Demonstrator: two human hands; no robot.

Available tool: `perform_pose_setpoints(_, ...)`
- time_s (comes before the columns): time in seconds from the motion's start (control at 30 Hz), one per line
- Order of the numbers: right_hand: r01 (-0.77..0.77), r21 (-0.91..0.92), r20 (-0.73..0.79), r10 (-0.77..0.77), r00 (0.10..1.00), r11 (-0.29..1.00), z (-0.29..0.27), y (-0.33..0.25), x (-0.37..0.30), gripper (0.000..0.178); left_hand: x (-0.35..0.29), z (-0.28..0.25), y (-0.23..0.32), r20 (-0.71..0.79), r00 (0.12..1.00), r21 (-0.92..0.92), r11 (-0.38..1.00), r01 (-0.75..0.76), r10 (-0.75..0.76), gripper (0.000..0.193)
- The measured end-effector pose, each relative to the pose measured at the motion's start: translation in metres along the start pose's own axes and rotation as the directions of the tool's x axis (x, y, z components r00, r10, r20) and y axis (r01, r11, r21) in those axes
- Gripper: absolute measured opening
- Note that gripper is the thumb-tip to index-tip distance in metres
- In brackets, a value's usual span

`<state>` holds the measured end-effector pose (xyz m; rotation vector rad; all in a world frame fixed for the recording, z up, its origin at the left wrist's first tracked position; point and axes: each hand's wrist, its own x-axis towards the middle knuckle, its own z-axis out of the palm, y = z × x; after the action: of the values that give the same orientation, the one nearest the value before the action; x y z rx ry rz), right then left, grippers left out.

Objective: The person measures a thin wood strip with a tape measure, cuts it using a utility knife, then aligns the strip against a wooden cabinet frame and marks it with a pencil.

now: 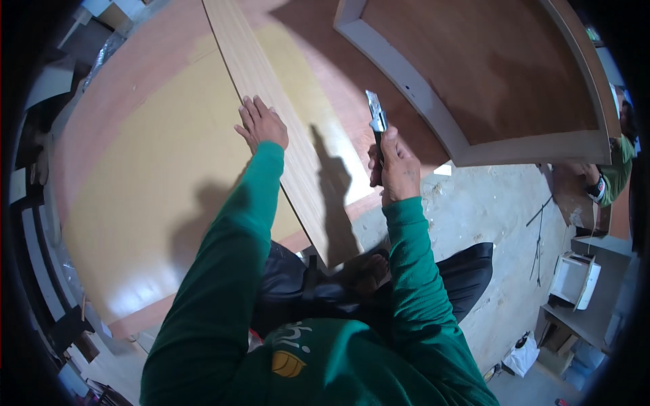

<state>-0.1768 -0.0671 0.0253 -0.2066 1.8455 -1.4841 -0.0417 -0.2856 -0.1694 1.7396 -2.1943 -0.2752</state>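
Note:
My left hand [263, 124] lies flat with its fingers apart on a long strip of light wood-grain board [308, 183]. The strip runs from the far edge of the view toward my legs, over a large yellow sheet with pinkish borders [156, 223]. To the right, my right hand [398, 166] is closed around the dark handle of a utility knife [377, 122]. Its silver blade points up and away from me, held apart from the strip. Shadows of my hand and the knife fall across the strip.
A brown panel with a pale raised frame [426, 95] stands at the far right. Beyond it a co-worker's arm in a green sleeve [613, 179] shows. The grey floor [487, 210] holds a white plastic bag [521, 355] and a small white box-like unit [574, 279].

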Motion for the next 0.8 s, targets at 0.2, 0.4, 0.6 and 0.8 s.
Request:
perform_pose_setpoints(0.2, -0.011, 0.101, 0.254, -0.015, 0.967, 0.995, -0.018, 0.014, 0.019, 0.039, 0.002, -0.001, 0.001, 0.03, 0.999, 0.02, 1.0, 0.017, -0.018, 0.056)
perform_pose_setpoints(0.4, -0.106, -0.043, 0.415, 0.114, 0.902, 0.993, -0.022, 0.002, 0.056, 0.025, 0.003, -0.001, 0.002, 0.057, 0.998, -0.054, 0.998, 0.031, -0.028, 0.056)
perform_pose_setpoints(0.6, 0.064, -0.127, 0.348, -0.017, 0.937, 0.99, -0.004, -0.002, 0.101, 0.017, 0.004, -0.006, 0.008, 0.069, 0.997, 0.004, 1.0, 0.018, -0.018, 0.055)
perform_pose_setpoints(0.8, -0.049, -0.077, 0.129, 0.059, 0.99, 0.996, 0.028, 0.007, 0.136, 0.031, 0.007, -0.004, 0.01, 0.026, 1.0, 0.075, 0.997, -0.008, 0.006, 0.054)
